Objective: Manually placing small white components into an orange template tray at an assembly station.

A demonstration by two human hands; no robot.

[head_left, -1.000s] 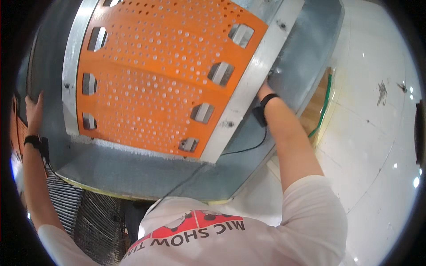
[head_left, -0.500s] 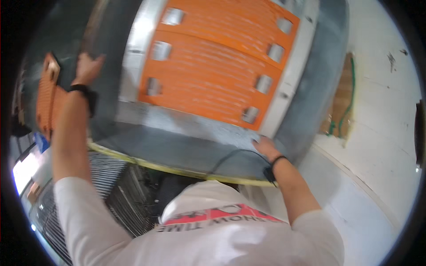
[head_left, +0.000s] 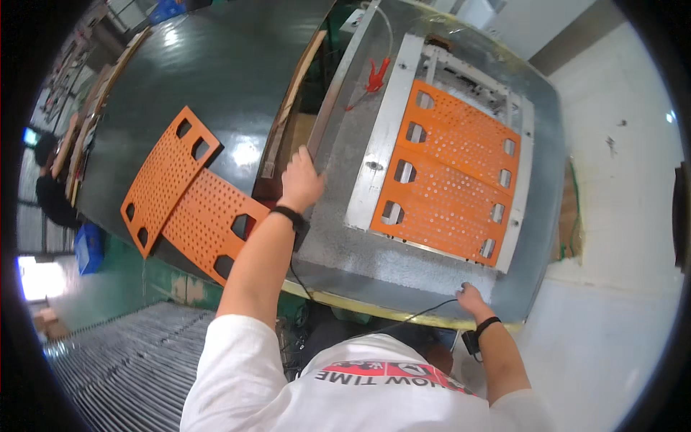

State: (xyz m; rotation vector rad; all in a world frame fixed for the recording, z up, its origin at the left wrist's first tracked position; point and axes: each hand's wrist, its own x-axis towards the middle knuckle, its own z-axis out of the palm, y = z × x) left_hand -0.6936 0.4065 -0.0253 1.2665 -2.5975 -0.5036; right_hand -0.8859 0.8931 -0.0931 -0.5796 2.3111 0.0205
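My left hand [head_left: 301, 181] rests at the left edge of the grey worktable [head_left: 338, 252], thumb apart from its fingers and nothing seen in it. Near the table's front right corner, my right hand [head_left: 472, 299] touches the surface with loosely bent fingers. Each wrist wears a black band, with a dark cable [head_left: 425, 311] trailing by the right one. Between and beyond the hands, two orange perforated panels [head_left: 446, 189] lie edge to edge on a pale metal frame [head_left: 376, 155]. Neither hand touches them.
Two more orange perforated panels [head_left: 164, 189] overlap on a dark table [head_left: 216, 65] at the left. A red-handled air gun [head_left: 376, 75] lies left of the frame. Ribbed metal [head_left: 137, 367] lies at lower left. A white wall [head_left: 619, 216] stands right. Another person [head_left: 54, 180] is far left.
My view has swung left, bringing the dark table, its panels and the air gun into sight. Both hands stay by the table, the left still at its left edge, the right near the front.
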